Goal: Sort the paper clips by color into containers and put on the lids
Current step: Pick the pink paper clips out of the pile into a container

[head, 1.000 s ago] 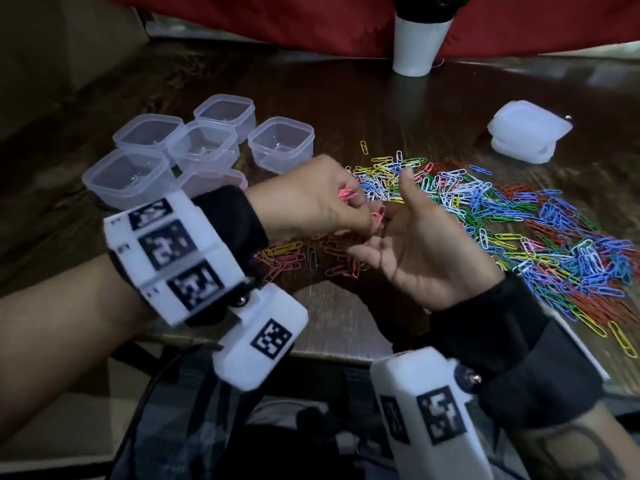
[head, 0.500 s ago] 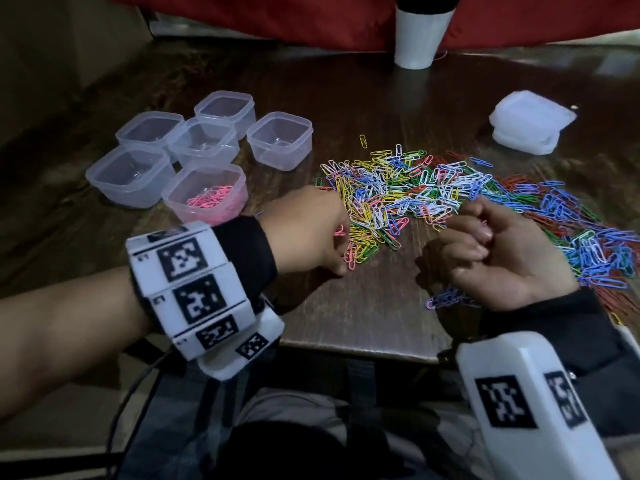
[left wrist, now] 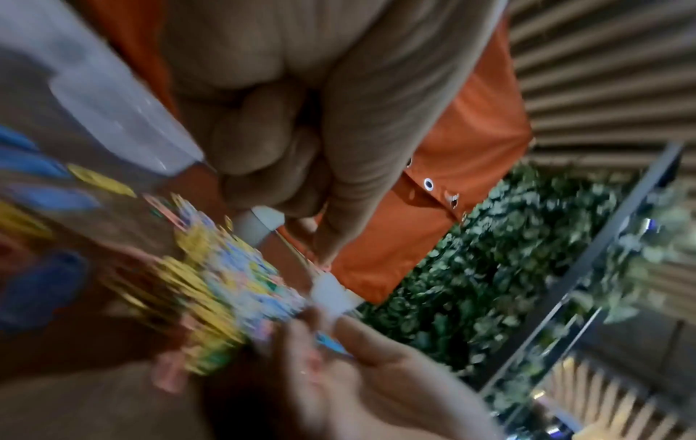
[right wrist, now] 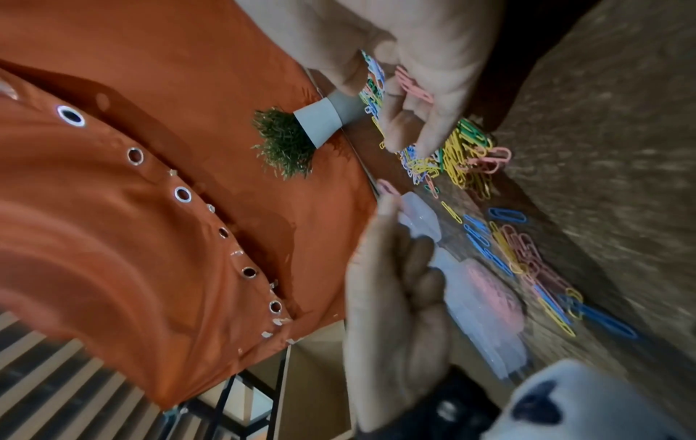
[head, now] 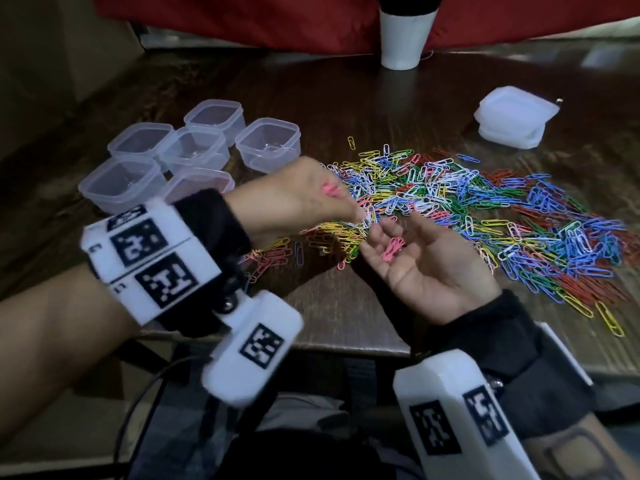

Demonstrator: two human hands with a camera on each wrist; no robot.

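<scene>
A heap of mixed-colour paper clips (head: 485,209) covers the middle and right of the dark wooden table (head: 346,323). My left hand (head: 346,206) hovers over the heap's near-left edge with its fingers curled, gripping a few pink clips (head: 330,188). Just beside it my right hand (head: 396,233) is turned palm up, fingers relaxed, and a couple of pink clips (head: 394,247) lie loose on them. Fingertips of the two hands nearly meet. A container holding pink clips (head: 201,183) stands half hidden behind my left wrist. The left wrist view is blurred.
Several empty clear containers (head: 266,143) cluster at the left. A stack of translucent lids (head: 516,116) lies at the far right. A white cup (head: 407,39) stands at the back, before a red cloth (head: 277,19). The table's near edge runs just under my wrists.
My right hand has turned from a knuckles-up fist to palm up, now showing pink clips. The left hand has lifted off the table and moved right towards it.
</scene>
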